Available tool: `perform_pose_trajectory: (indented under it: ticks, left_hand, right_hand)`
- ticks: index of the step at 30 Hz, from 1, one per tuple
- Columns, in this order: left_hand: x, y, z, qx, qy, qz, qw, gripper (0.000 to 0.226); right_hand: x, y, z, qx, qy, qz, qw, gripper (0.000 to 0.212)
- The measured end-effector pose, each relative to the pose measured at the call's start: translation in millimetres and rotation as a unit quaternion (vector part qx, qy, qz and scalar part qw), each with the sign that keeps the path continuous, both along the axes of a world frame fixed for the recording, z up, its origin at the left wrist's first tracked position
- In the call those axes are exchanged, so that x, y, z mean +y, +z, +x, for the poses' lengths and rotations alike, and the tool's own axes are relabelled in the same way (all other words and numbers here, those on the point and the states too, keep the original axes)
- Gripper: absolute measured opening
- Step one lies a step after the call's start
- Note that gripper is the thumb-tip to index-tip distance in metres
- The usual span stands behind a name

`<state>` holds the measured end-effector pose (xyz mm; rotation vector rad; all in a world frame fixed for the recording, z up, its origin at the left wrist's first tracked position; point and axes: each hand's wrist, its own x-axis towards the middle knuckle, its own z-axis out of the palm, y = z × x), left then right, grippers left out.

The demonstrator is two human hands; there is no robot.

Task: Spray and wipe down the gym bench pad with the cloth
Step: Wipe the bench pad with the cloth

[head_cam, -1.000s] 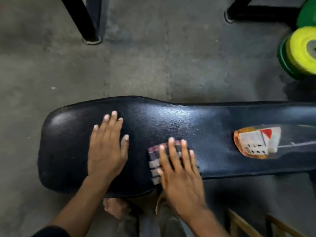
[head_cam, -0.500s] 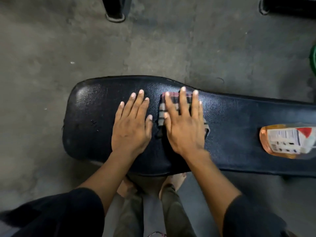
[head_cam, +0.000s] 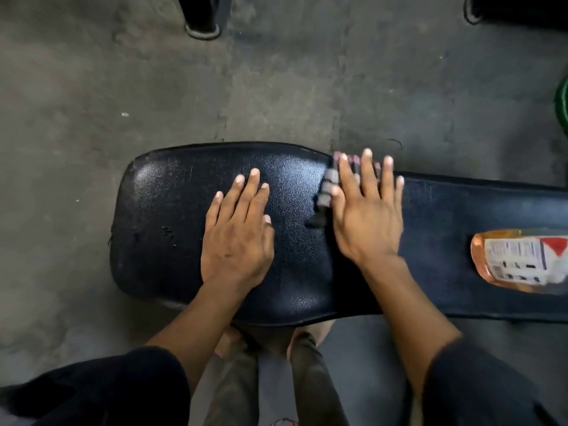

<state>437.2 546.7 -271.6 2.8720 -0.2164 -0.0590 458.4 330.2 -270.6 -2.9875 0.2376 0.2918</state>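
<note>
Black bench pad (head_cam: 172,241) spans centre to right edge of frame, over grey concrete floor (head_cam: 276,87). Left hand (head_cam: 238,241) flat on pad at centre, palm down, fingers extended and spread, gripping nothing. Right hand (head_cam: 367,216) right of centre, fingers splayed flat, pressing checked cloth (head_cam: 327,192) onto pad at its far edge; cloth mostly hidden beneath. Orange spray bottle (head_cam: 519,259) lies on pad, right edge of frame.
</note>
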Motion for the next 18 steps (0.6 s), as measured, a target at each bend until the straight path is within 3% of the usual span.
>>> perform_pose_trajectory:
  ticks: [4, 10, 13, 18]
  left_hand:
    - [1.4, 1.4, 0.9, 0.007, 0.006, -0.024, 1.0, 0.054]
    - [3.2, 5.5, 5.0, 0.012, 0.03, -0.068, 0.997, 0.052]
    - [0.1, 4.0, 4.0, 0.002, 0.032, -0.06, 0.998, 0.051]
    - [0.2, -2.4, 2.9, -0.009, 0.027, -0.047, 0.998, 0.049]
  right_hand:
    - [51.2, -3.3, 14.8, -0.018, 0.063, 0.019, 0.998, 0.062]
    - [52.5, -1.1, -115.4, 0.004, 0.144, 0.044, 0.989, 0.065]
    - [25.4, 1.2, -134.4, 0.026, 0.126, 0.016, 0.992, 0.063]
    - [27.1, -1.7, -46.7, 0.009, 0.006, 0.0, 1.0, 0.065]
